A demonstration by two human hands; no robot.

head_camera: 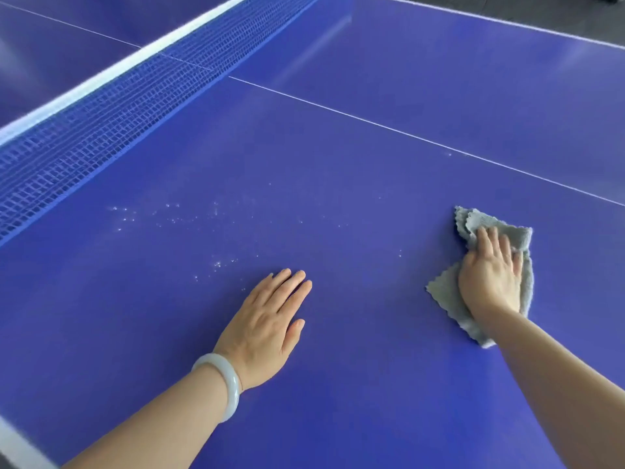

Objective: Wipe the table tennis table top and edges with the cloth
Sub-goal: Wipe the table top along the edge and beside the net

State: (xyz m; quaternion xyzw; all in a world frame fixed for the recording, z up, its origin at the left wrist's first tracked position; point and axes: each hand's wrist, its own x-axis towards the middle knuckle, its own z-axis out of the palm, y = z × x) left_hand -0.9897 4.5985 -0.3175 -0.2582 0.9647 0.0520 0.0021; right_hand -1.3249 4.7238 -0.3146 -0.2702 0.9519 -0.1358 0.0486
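Note:
The blue table tennis table top [355,170] fills the view. A crumpled grey cloth [473,225] lies on it at the right. My right hand [490,275] presses flat on the cloth, fingers straight and pointing away from me. My left hand [267,326] rests flat on the bare table near the middle, palm down, fingers straight, with a pale bangle on the wrist. Small white specks [176,214] are scattered on the surface to the left of and beyond my left hand.
The blue net [111,120] with its white top band runs diagonally across the upper left. A thin white centre line [406,133] crosses the table beyond the cloth. A white edge line [20,445] shows at the bottom left, and dark floor [541,8] past the far edge.

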